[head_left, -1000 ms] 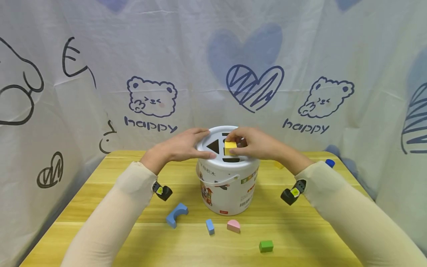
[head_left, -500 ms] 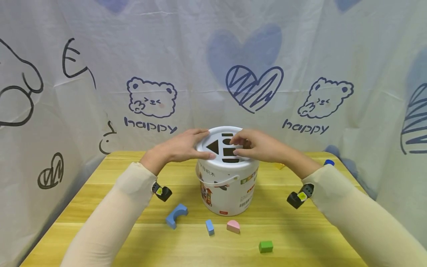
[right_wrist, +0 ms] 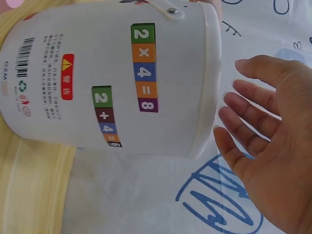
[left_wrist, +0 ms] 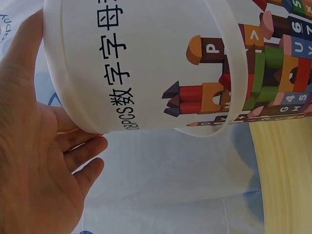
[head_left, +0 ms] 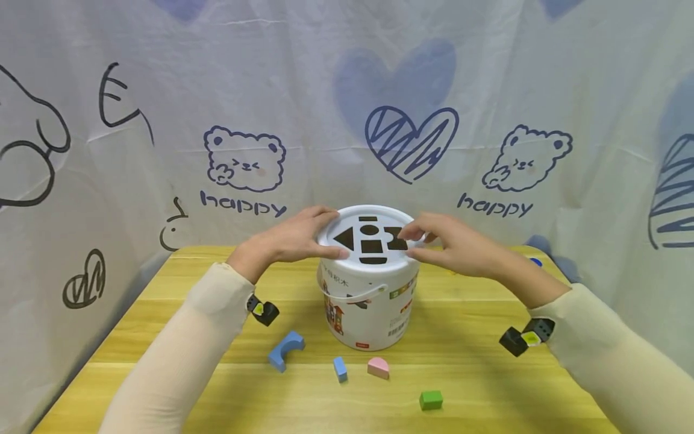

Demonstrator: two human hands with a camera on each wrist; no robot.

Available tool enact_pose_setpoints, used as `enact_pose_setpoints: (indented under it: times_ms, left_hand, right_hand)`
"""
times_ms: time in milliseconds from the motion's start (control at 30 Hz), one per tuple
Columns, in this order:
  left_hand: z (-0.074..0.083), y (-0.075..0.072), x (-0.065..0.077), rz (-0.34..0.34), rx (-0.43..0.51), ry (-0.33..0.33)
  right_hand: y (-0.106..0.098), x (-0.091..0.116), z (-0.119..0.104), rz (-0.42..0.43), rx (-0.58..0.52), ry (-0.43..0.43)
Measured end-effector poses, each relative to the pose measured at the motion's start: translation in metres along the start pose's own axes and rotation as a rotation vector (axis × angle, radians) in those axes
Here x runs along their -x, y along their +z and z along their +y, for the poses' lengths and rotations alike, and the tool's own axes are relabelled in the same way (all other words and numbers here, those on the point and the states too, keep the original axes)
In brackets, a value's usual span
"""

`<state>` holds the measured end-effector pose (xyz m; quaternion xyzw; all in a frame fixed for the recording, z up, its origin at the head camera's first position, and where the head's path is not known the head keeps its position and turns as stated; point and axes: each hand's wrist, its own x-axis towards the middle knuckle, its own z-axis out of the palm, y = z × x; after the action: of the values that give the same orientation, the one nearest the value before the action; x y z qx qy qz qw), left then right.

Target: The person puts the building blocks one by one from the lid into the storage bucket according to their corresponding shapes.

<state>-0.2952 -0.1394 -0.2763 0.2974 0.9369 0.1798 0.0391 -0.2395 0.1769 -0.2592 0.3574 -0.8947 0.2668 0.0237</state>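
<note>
A white bucket (head_left: 368,307) stands upright on the wooden table, its white lid (head_left: 374,271) pierced by dark shaped holes: a triangle, a circle, a square and others. My left hand (head_left: 295,235) rests on the lid's left rim, thumb on the near side and fingers reaching to the far side. The left wrist view shows that hand (left_wrist: 44,165) with fingers spread against the rim. My right hand (head_left: 461,244) hovers at the lid's right edge, holding nothing. In the right wrist view its fingers (right_wrist: 251,95) are loosely extended beside the lid, apart from it.
In front of the bucket lie a blue arch block (head_left: 287,349), a small blue block (head_left: 340,369), a pink half-round block (head_left: 378,367) and a green block (head_left: 431,400). A blue piece (head_left: 535,261) shows behind my right forearm. A printed curtain (head_left: 325,120) hangs behind the table.
The yellow block pinched by my right hand over the square hole is gone from view; that hole shows dark. My right hand has moved right, off the holes. The left hand stays put.
</note>
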Motion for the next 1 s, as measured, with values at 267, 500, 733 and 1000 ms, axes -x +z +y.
enact_pose_setpoints:
  times_ms: [267,500,733,1000]
  left_hand:
    - [0.002,-0.002,0.000,0.010,0.017,-0.011]
    - [0.001,0.000,-0.002,0.017,0.012,-0.003]
    - [0.001,0.001,-0.001,0.026,0.005,0.002]
    - [0.000,0.004,0.002,0.043,-0.006,0.035]
  right_hand:
    - [0.006,0.032,0.007,0.037,0.017,-0.038]
    - [0.022,0.060,0.012,0.058,0.008,-0.065]
    - [0.050,0.086,0.022,-0.026,-0.065,-0.063]
    - [0.079,0.111,0.030,-0.088,-0.111,-0.075]
